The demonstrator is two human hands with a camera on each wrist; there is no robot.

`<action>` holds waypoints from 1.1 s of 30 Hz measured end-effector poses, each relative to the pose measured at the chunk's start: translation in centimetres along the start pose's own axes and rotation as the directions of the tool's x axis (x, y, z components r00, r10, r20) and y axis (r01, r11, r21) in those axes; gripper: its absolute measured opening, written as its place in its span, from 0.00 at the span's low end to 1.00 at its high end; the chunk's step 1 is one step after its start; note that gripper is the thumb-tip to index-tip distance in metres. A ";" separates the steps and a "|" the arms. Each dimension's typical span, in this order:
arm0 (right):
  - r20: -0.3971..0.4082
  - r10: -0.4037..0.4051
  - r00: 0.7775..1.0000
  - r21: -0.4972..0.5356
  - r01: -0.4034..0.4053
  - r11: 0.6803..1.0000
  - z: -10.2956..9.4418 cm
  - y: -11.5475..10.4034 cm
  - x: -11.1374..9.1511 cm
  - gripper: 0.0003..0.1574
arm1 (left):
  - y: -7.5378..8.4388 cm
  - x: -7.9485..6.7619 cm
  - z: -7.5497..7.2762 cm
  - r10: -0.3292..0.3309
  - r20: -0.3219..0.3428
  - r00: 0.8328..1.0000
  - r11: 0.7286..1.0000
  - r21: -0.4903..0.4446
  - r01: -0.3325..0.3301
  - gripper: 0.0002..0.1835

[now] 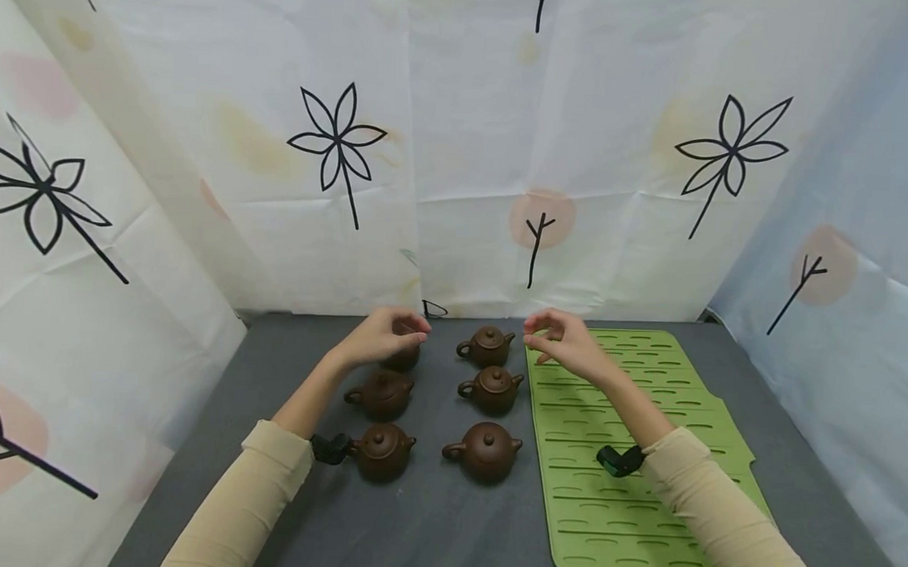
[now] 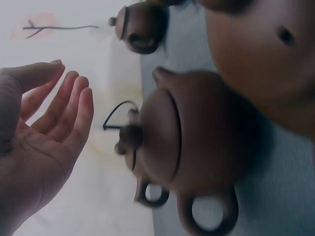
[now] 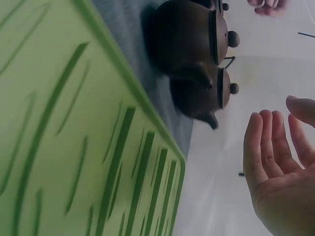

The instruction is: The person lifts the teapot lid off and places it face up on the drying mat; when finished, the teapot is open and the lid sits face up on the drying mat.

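Observation:
In the head view, brown clay teapots stand in two columns on a dark grey tabletop. My left hand (image 1: 383, 335) hovers over the far teapot (image 1: 404, 362) of the left column and partly hides it. Its fingers are loosely bent and hold nothing; the left wrist view shows the hand (image 2: 49, 132) apart from the teapots. To the right of the right column's far teapot (image 1: 489, 346), my right hand (image 1: 566, 344) hangs above the green mat's far left corner. Relaxed fingers with nothing between them appear on that hand (image 3: 278, 169) in the right wrist view too.
The ridged green mat (image 1: 581, 509) lies right of the teapots. Nearer teapots are the left column's middle one (image 1: 384, 395) and front one (image 1: 383, 454), and the right column's middle one (image 1: 494, 391) and front one (image 1: 487, 454). A patterned white cloth (image 1: 474, 151) hangs behind.

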State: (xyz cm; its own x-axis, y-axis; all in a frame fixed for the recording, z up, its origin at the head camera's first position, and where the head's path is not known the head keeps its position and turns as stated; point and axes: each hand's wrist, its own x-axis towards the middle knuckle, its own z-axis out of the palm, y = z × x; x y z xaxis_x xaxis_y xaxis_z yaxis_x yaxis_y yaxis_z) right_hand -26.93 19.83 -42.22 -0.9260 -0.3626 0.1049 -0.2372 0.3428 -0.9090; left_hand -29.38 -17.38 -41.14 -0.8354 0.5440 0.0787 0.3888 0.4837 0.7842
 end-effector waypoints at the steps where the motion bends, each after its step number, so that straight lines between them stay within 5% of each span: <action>1: 0.013 0.009 1.000 0.002 -0.009 1.000 0.4 -0.1 0.5 0.18 | 0.1 0.4 0.3 -0.002 0.015 1.000 1.000 -0.008 0.002 0.10; 10: 0.057 0.083 0.995 -0.039 -0.080 0.996 3.0 -0.1 4.4 0.21 | 0.8 3.6 2.4 -0.096 0.117 0.989 0.992 -0.069 0.105 0.13; 20: 0.023 0.146 0.989 -0.090 -0.144 0.985 4.0 1.1 6.0 0.21 | 0.3 5.4 5.1 -0.236 0.002 0.972 0.959 -0.158 0.234 0.13; 33: -0.025 0.153 0.988 -0.073 -0.155 0.985 4.6 2.1 5.9 0.19 | -0.1 6.1 7.2 -0.318 -0.073 0.945 0.931 -0.214 0.296 0.07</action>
State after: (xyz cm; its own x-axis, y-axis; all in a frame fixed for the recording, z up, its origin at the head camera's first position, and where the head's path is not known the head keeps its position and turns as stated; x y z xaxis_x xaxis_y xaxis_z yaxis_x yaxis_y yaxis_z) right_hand -31.57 14.45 -45.39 -0.9585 -0.2841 -0.0258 -0.1117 0.4571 -0.8824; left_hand -31.68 -9.15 -45.16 -0.9417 0.3103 -0.1299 0.0310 0.4645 0.8850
